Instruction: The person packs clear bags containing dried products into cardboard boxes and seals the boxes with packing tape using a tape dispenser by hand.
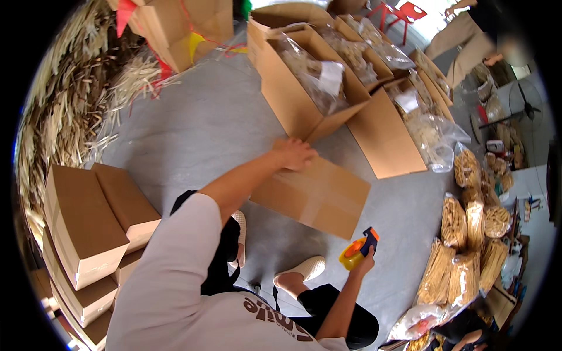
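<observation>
A closed cardboard box (336, 196) stands tilted in front of me above the grey floor, with a strip of clear tape along its upper face. My left hand (295, 154) is closed on the far left corner of this box, fingers curled over the edge. In my right hand (364, 264) is a tape dispenser (370, 238) with a dark blue and orange head and a yellow roll of tape. The dispenser is held low at the right, apart from the box. The underside of the box is hidden.
Open cartons (293, 99) filled with plastic-bagged goods stand at the far side. Closed boxes (88, 222) are stacked at my left, near a heap of dry strips (70, 76). Bagged tan bundles (465, 275) lie at right. Another person (462, 41) stands at the far right.
</observation>
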`<state>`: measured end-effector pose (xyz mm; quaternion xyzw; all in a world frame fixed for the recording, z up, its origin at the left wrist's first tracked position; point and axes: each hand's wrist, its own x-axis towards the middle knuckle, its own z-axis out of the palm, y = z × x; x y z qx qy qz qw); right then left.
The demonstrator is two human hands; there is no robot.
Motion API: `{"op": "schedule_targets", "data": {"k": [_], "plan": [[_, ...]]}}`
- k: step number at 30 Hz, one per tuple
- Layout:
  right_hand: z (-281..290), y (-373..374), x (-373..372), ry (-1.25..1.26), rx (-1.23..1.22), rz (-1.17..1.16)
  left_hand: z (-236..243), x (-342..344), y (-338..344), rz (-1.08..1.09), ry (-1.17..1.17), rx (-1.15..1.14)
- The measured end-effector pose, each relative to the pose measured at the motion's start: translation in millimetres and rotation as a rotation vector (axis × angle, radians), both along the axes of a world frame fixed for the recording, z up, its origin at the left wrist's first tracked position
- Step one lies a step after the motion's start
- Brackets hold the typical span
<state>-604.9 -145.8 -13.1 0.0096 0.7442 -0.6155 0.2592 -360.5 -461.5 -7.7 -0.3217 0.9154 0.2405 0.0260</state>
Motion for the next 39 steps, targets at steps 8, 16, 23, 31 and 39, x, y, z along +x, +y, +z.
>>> {"op": "schedule_targets", "data": {"k": [8,16,23,31,39], "plan": [[-14.4,-41.1,86.8,0.175,0.330,0.420,29.5,61.4,-33.7,0.016,-0.382,-0.099],[34.2,-103.6,277.9,0.553,0.193,1.299,34.6,185.8,-8.2,0.230,-0.542,-0.099],[47.6,-91.6,236.5,0.557,0.211,1.005,11.7,329.9,73.6,0.349,-0.768,-0.185],[118.8,4.0,102.8,0.184,0.140,0.770,47.9,360.0,117.2,0.484,-0.361,-0.170],[91.0,28.7,34.9,0.011,0.031,0.377,92.7,136.7,-18.3,0.130,0.233,-0.341]]}}
